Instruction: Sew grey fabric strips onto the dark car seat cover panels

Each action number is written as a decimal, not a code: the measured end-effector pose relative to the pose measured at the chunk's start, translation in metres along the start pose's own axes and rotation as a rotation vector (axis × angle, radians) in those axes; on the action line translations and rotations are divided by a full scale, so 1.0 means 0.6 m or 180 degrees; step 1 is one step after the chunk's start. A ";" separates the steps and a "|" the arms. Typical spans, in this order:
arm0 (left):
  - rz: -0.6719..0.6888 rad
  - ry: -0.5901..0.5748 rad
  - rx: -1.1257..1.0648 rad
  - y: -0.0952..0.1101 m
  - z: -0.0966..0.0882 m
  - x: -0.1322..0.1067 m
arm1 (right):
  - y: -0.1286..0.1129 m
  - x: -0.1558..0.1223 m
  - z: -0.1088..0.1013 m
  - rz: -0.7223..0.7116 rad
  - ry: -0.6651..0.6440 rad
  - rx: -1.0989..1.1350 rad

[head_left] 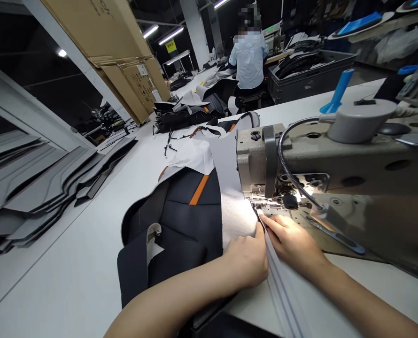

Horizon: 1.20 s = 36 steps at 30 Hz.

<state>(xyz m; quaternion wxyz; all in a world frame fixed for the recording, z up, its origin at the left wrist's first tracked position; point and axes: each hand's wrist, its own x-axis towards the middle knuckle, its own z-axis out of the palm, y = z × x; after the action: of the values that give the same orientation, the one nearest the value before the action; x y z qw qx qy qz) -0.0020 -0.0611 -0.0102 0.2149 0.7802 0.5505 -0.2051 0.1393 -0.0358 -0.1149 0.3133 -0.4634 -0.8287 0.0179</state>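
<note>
A sewing machine [254, 159] stands on the right, its lamp lighting the needle area. My left hand [246, 260] is closed on the edge of a dark seat cover piece [191, 223] with an orange stripe and a pale fabric backing, just in front of the presser foot. Beside it, my right hand [293, 239] pinches a long whitish strip [279, 286] that runs from the needle area down to the bottom of the view. Both sets of fingertips are close together. The contact between strip and fabric edge is partly hidden by the fingers.
Thread snips [336, 234] lie on the machine bed, right of my right hand. Stacked grey panels [47, 183] cover the left side. More cut pieces [188, 112] lie behind the machine, near a cardboard box [124, 70]. A person [249, 58] sits farther back, beside a grey crate [307, 80].
</note>
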 end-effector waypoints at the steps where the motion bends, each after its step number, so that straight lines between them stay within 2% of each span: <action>1: -0.0086 -0.0005 0.0001 0.002 -0.002 0.002 | 0.001 0.000 -0.001 0.0046 0.0046 -0.0075; 3: -0.0169 -0.0042 0.0005 0.006 -0.005 0.003 | 0.003 0.000 -0.003 0.0130 0.0129 -0.0230; 5: -0.0074 -0.0093 0.0063 0.008 -0.006 -0.002 | 0.002 -0.001 -0.004 0.0139 0.0148 -0.0282; 7: 0.0066 -0.0143 0.0137 0.008 -0.005 -0.007 | 0.001 -0.002 -0.003 0.0094 0.0111 -0.0212; 10: 0.0041 -0.0143 0.0130 0.008 -0.003 -0.007 | -0.002 -0.003 -0.002 -0.0028 0.0043 -0.0073; 14: 0.0006 0.0050 0.0047 0.006 -0.002 0.016 | 0.003 -0.001 -0.002 -0.0260 -0.0072 -0.0044; 19: 0.0075 0.0425 -0.0168 0.004 -0.003 0.036 | 0.016 0.004 0.000 -0.0178 -0.0095 -0.0439; 22: 0.0495 0.0641 -0.0225 -0.015 0.006 0.000 | 0.021 0.003 0.001 -0.0136 -0.0109 -0.0416; 25: 0.1073 0.0649 -0.0203 -0.059 0.027 -0.066 | 0.025 0.000 -0.003 -0.0176 -0.0204 -0.0239; 28: 0.0918 0.0900 0.0093 -0.106 0.046 -0.120 | 0.028 0.000 -0.011 -0.0168 -0.0434 0.0072; 30: 0.0822 0.1158 0.0363 -0.115 0.052 -0.132 | 0.028 0.001 -0.014 -0.0120 -0.0587 0.0204; 32: 0.0984 0.1466 0.0774 -0.097 0.055 -0.126 | 0.027 0.001 -0.014 -0.0127 -0.0591 0.0175; 36: 0.1403 0.2109 0.1626 -0.017 0.075 -0.087 | 0.023 -0.006 -0.008 -0.0155 -0.0323 0.0014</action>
<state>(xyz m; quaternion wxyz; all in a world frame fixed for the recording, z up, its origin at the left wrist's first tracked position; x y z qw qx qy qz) -0.0317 -0.1235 -0.0194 -0.1328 0.9298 0.3426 -0.0234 0.1537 -0.0319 -0.1173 0.2723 -0.4408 -0.8546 0.0356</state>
